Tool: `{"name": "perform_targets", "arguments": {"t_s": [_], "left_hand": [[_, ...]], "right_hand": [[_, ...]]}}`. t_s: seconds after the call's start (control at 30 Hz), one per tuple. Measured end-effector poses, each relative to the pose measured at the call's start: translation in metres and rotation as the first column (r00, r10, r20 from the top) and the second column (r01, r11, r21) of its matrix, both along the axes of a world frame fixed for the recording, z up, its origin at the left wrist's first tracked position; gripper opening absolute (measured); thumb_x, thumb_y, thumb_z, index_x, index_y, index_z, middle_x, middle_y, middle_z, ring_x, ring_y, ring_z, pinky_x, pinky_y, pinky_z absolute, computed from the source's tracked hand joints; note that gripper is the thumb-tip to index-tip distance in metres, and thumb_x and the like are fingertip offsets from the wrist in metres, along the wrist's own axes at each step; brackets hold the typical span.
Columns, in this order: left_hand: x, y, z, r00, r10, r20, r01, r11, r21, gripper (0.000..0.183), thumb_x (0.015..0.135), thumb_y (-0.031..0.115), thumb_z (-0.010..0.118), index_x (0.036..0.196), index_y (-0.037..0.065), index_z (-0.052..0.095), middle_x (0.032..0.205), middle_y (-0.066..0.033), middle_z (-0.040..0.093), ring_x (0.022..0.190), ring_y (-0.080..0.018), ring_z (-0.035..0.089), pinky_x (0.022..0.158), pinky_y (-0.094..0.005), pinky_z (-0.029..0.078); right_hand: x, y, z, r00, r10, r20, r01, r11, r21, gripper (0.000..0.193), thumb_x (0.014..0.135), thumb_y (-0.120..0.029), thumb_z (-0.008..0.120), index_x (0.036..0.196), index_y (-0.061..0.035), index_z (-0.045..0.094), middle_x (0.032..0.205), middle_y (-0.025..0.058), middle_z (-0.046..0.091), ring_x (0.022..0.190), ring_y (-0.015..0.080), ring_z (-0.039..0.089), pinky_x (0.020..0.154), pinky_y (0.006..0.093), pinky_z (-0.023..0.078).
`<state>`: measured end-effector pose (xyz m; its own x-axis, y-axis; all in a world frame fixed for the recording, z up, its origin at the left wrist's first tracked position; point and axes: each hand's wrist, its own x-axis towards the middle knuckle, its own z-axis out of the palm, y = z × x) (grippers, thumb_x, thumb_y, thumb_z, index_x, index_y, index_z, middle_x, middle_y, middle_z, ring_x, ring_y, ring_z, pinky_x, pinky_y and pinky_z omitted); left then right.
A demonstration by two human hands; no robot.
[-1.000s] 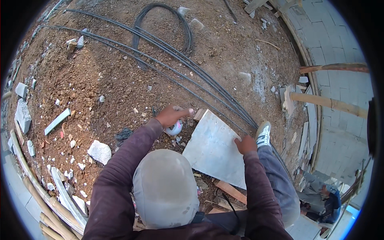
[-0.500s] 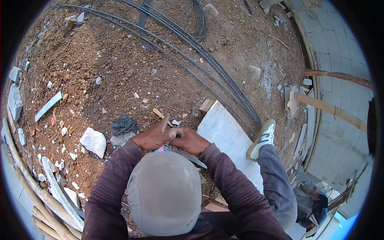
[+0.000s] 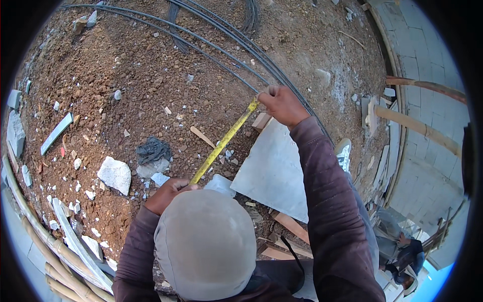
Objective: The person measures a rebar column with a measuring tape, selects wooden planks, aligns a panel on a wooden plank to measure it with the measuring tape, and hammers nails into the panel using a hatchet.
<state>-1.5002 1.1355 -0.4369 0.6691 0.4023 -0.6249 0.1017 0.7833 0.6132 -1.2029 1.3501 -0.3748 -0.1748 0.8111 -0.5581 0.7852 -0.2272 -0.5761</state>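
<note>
A yellow measuring tape point(image 3: 224, 142) is stretched taut and slanting between my two hands. My left hand point(image 3: 168, 194) is closed around its near end, beside the grey cap. The tape's case does not show. At the far end my right hand point(image 3: 287, 106) pinches the tape with thumb and fingers. This hand is right at the long, dark steel rods point(image 3: 229, 40), which curve in from the upper left. Whether it also grips a rod, I cannot tell. Below my right hand lies a pale flat slab point(image 3: 274, 173), partly covered by my right forearm.
Rubble covers the brown soil: a white stone point(image 3: 114, 175), a crumpled dark plastic bag point(image 3: 153, 151), a pale green strip point(image 3: 57, 133). Bamboo poles point(image 3: 65, 256) lie at lower left. A wooden prop point(image 3: 420, 127) leans on the block wall point(image 3: 427, 60). Another person point(image 3: 405, 256) is at lower right.
My hands were together in front of the cap and are now apart. The right moved up and right to the rods, and the yellow tape now spans between them.
</note>
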Motion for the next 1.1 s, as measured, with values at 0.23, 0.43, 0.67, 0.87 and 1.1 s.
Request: {"name": "perform_targets", "arguments": {"t_s": [0.23,0.43,0.67,0.87,1.1], "left_hand": [[0.01,0.002,0.097,0.787,-0.281,-0.55,0.483,0.834,0.265,0.043,0.09,0.042,0.056,0.113,0.005,0.054,0.094,-0.004,0.061,0.091,-0.0139,0.059,0.078,-0.0324,0.049],[0.076,0.044,0.203,0.357,-0.139,-0.924,0.849,0.46,0.259,0.032,0.09,0.038,0.056,0.1,0.009,0.062,0.087,0.0005,0.061,0.091,-0.0143,0.06,0.077,-0.0349,0.049],[0.07,0.071,0.243,-0.096,0.09,-0.991,0.886,-0.446,-0.126,0.034,0.091,0.037,0.053,0.109,0.008,0.057,0.1,-0.0044,0.058,0.101,-0.0184,0.057,0.087,-0.0382,0.046],[0.054,0.075,0.259,-0.089,0.618,-0.781,0.049,-0.78,-0.623,0.04,0.093,0.037,0.05,0.119,0.007,0.052,0.114,-0.01,0.054,0.112,-0.0224,0.052,0.097,-0.0411,0.043],[0.049,0.072,0.265,0.077,0.69,-0.72,-0.242,-0.687,-0.685,0.046,0.095,0.036,0.047,0.129,0.005,0.047,0.127,-0.0154,0.051,0.121,-0.0259,0.049,0.106,-0.0435,0.041]], "right_hand": [[0.023,-0.026,-0.002,0.999,-0.01,-0.036,0.017,0.976,0.217,0.028,0.085,-0.026,0.067,0.086,0.0023,0.061,0.071,0.0051,0.059,0.066,0.0129,0.053,0.062,0.0298,0.045],[0.066,-0.07,-0.009,0.903,-0.408,-0.136,0.43,0.84,0.331,0.023,0.089,-0.021,0.064,0.093,0.001,0.061,0.082,0.0022,0.061,0.074,0.0075,0.054,0.066,0.0231,0.046],[0.076,-0.098,-0.021,0.875,-0.477,-0.079,0.473,0.809,0.35,0.024,0.088,-0.022,0.066,0.093,0.0008,0.061,0.084,0.0045,0.062,0.073,0.0091,0.056,0.068,0.024,0.047],[0.07,-0.108,-0.032,0.876,-0.483,-0.01,0.445,0.799,0.405,0.026,0.086,-0.024,0.069,0.093,0.0001,0.061,0.085,0.0073,0.063,0.074,0.0125,0.059,0.069,0.0272,0.049],[0.067,-0.11,-0.036,0.861,-0.509,-0.009,0.464,0.777,0.426,0.028,0.084,-0.026,0.071,0.09,-0.0003,0.062,0.083,0.0091,0.064,0.074,0.016,0.061,0.069,0.03,0.05]]}}
